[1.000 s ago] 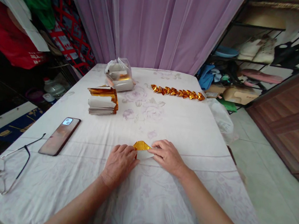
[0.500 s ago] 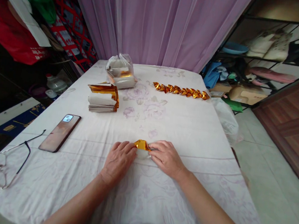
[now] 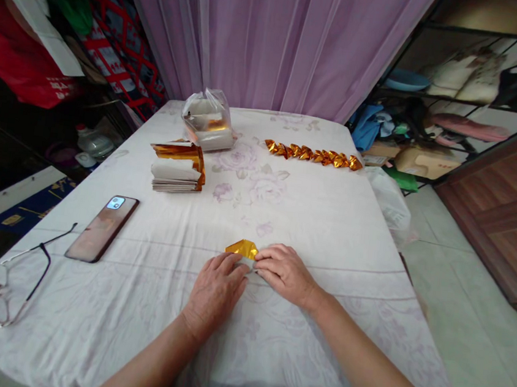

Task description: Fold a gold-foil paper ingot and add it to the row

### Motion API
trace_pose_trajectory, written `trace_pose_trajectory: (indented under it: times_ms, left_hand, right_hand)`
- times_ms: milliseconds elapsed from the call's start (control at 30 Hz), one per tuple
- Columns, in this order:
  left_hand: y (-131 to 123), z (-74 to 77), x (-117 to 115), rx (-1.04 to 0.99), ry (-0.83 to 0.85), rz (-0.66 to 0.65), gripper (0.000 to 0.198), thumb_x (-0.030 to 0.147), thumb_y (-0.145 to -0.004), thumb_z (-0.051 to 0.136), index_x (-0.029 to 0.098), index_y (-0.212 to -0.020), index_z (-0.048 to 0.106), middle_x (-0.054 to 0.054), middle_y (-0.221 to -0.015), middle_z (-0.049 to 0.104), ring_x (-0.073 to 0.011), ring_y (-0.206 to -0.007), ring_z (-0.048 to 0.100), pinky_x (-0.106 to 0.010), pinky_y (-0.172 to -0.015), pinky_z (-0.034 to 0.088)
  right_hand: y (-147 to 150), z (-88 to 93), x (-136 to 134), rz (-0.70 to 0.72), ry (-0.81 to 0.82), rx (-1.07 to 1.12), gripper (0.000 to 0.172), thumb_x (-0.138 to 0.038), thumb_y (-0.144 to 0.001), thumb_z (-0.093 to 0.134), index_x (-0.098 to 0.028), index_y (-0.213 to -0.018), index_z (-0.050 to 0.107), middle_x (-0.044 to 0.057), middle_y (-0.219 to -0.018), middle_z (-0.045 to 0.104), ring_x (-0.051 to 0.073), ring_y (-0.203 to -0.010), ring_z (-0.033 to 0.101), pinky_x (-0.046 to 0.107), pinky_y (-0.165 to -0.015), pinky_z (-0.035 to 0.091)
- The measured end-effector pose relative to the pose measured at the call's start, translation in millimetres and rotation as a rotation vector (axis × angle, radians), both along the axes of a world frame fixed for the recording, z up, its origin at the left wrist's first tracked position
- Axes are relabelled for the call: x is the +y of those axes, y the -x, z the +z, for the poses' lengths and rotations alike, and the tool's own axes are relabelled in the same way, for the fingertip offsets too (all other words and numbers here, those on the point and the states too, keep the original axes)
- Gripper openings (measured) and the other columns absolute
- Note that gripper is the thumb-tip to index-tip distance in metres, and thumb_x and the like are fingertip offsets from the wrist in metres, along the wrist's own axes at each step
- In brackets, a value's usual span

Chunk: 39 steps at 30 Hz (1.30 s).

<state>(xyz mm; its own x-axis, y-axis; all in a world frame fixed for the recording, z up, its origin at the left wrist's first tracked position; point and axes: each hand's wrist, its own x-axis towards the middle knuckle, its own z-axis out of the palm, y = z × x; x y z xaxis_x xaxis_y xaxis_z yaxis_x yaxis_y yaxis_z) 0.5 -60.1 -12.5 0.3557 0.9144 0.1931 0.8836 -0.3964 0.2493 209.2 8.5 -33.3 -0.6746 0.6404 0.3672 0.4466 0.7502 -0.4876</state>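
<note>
A small piece of gold foil paper, partly folded, lies on the white floral tablecloth in front of me. My left hand presses on its near left part, fingers bent over it. My right hand pinches its right edge. Both hands cover most of the paper, and only a gold tip shows above the fingers. A row of several folded gold pieces lies at the far side of the table.
A stack of gold and white paper sheets and a clear plastic bag sit at the far left. A phone and glasses lie at my left. A purple curtain hangs behind; shelves stand at the right.
The white underside of the paper is no longer visible. My left hand has slid right over the paper and my hands have closed in together on it.
</note>
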Motion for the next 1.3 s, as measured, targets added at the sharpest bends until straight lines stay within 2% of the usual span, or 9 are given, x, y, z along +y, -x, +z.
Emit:
trace_pose_trajectory:
  times_ms: [100,200,400,533,700,900,1133,1300]
  left_hand:
    - [-3.0,-3.8,-4.3,-0.003,-0.007,0.024,0.028,0.025,-0.090,0.061,0.026,-0.118,0.065,-0.009,-0.128,0.062,-0.0287,-0.121,0.056,-0.047,-0.097,0.051]
    - [-0.5,-7.1,-5.5,-0.001,-0.006,0.001,0.029,0.025,-0.092,0.059,0.027,-0.120,0.065,-0.009,-0.131,0.061,-0.0285,-0.122,0.056,-0.047,-0.098,0.052]
    - [4.8,-5.5,-5.0,-0.028,0.002,-0.025,0.030,0.024,-0.093,0.056,0.026,-0.121,0.066,-0.009,-0.130,0.062,-0.0273,-0.123,0.055,-0.047,-0.100,0.051]
    - [-0.3,0.5,-2.8,-0.101,0.047,0.040,0.022,0.027,-0.092,0.060,0.027,-0.111,0.070,-0.007,-0.126,0.065,-0.0273,-0.120,0.057,-0.048,-0.098,0.049]
    - [-13.5,5.6,3.0,-0.148,0.048,0.167,0.011,0.032,-0.091,0.062,0.028,-0.089,0.072,-0.003,-0.108,0.070,-0.0253,-0.106,0.060,-0.047,-0.092,0.048]
    - [-18.7,2.7,4.9,-0.155,-0.005,0.190,0.013,0.027,-0.092,0.060,0.026,-0.085,0.071,-0.003,-0.101,0.071,-0.0234,-0.101,0.060,-0.045,-0.092,0.045]
    - [-16.3,-6.0,0.7,-0.175,-0.034,0.209,0.005,0.025,-0.093,0.059,0.023,-0.094,0.063,-0.003,-0.105,0.071,-0.0219,-0.102,0.062,-0.046,-0.101,0.040]
    - [-17.7,-6.8,-0.9,-0.151,-0.029,0.235,0.012,0.023,-0.092,0.057,0.024,-0.104,0.061,-0.005,-0.113,0.069,-0.0228,-0.106,0.062,-0.048,-0.105,0.037]
  right_hand:
    - [-1.6,-2.6,5.6,0.048,0.017,0.036,0.015,-0.031,-0.096,0.059,-0.026,-0.097,0.073,0.003,-0.103,0.073,0.018,-0.096,0.063,0.035,-0.086,0.047]
    - [-0.1,-3.1,10.9,0.073,0.038,0.069,0.014,-0.029,-0.096,0.058,-0.025,-0.093,0.072,0.002,-0.097,0.075,0.017,-0.092,0.065,0.033,-0.085,0.047]
    - [7.8,1.0,12.7,0.002,0.072,0.062,0.010,-0.022,-0.092,0.062,-0.024,-0.085,0.069,0.000,-0.088,0.073,0.015,-0.085,0.065,0.030,-0.080,0.045]
    - [6.9,0.3,9.9,-0.006,0.062,0.050,0.011,-0.024,-0.092,0.062,-0.025,-0.086,0.071,0.001,-0.092,0.072,0.016,-0.087,0.063,0.031,-0.080,0.045]
    - [5.1,1.1,6.8,-0.012,0.068,0.032,0.015,-0.027,-0.094,0.060,-0.024,-0.085,0.072,0.002,-0.094,0.071,0.017,-0.090,0.061,0.033,-0.082,0.044]
    - [9.8,1.6,6.1,-0.045,0.078,0.043,0.015,-0.025,-0.093,0.062,-0.023,-0.079,0.068,0.001,-0.090,0.070,0.016,-0.087,0.061,0.032,-0.081,0.042]
    - [19.1,-0.8,4.0,-0.159,0.057,0.029,0.013,-0.021,-0.086,0.070,-0.022,-0.075,0.063,0.000,-0.086,0.070,0.017,-0.084,0.061,0.031,-0.077,0.042]
    - [21.5,0.0,1.9,-0.202,0.063,0.004,0.013,-0.020,-0.084,0.073,-0.022,-0.077,0.062,0.000,-0.089,0.069,0.017,-0.086,0.061,0.031,-0.076,0.040]
